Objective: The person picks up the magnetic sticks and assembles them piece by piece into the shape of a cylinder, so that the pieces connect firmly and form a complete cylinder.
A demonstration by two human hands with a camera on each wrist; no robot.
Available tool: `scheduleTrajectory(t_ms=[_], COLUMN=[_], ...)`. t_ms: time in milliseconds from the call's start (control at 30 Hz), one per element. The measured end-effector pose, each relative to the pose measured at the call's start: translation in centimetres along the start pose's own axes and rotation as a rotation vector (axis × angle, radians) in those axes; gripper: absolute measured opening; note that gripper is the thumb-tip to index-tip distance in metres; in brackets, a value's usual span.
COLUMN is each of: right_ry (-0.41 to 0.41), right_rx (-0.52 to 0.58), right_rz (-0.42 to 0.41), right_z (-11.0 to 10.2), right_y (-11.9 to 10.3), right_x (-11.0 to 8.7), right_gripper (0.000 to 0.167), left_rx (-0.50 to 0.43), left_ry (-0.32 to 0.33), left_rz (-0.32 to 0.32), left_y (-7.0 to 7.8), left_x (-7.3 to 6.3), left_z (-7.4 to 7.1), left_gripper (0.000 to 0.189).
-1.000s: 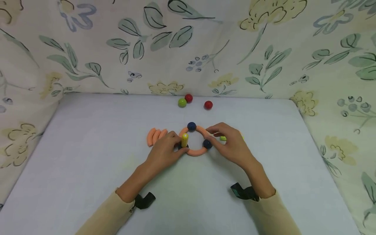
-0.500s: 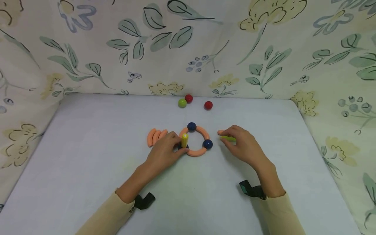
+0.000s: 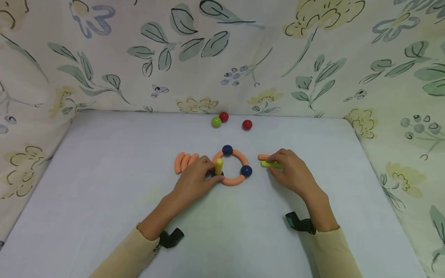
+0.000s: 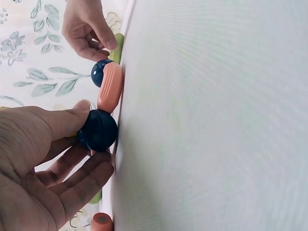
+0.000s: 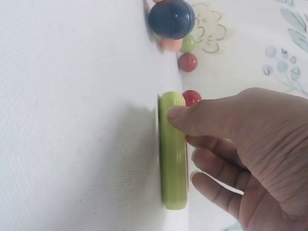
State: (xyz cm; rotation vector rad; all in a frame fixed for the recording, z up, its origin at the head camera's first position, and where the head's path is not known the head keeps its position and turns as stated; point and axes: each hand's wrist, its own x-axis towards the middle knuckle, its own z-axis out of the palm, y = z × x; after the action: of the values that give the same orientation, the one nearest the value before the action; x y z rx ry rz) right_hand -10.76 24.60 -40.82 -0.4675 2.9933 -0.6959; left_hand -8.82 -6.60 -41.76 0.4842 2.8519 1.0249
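Observation:
Curved orange rods (image 3: pixel 233 180) and dark blue balls (image 3: pixel 227 150) form a ring on the table. My left hand (image 3: pixel 192 178) pinches the ring's left dark blue ball (image 4: pixel 98 131) between thumb and fingers. A short yellow rod (image 3: pixel 218 166) stands upright at that ball. To the ring's right, my right hand (image 3: pixel 292 172) pinches a light green straight rod (image 5: pixel 173 154) lying on the table, its thumb on the near side and the index finger largely hidden behind. An orange rod (image 3: pixel 263 157) lies just beyond the green one, partly covered by the fingers.
Several spare curved orange rods (image 3: pixel 179 162) lie side by side left of the ring. Two red balls (image 3: pixel 247 124) and a green ball (image 3: pixel 216 122) sit near the back edge of the white table (image 3: pixel 114 162). A floral cloth (image 3: pixel 264 58) hangs behind.
My right hand has left the ring's right side, moved right to the green rod and taken hold of it. The left hand stays on its ball.

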Motion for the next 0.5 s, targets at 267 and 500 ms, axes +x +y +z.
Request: scheduleTrajectory(t_ms=[267, 500], right_ry=[0.017, 0.011], right_rx=[-0.031, -0.032], right_rz=[0.001, 0.0], right_z=[0.1, 0.1], right_y=[0.11, 0.24], right_x=[0.04, 0.04], right_gripper=[0.025, 0.025], left_rx=[-0.01, -0.017], left_ry=[0.005, -0.005], left_rz=[0.004, -0.003], left_y=[0.12, 0.17], left_x=[-0.02, -0.06], left_z=[-0.05, -0.14], left_gripper=[0.023, 0.023])
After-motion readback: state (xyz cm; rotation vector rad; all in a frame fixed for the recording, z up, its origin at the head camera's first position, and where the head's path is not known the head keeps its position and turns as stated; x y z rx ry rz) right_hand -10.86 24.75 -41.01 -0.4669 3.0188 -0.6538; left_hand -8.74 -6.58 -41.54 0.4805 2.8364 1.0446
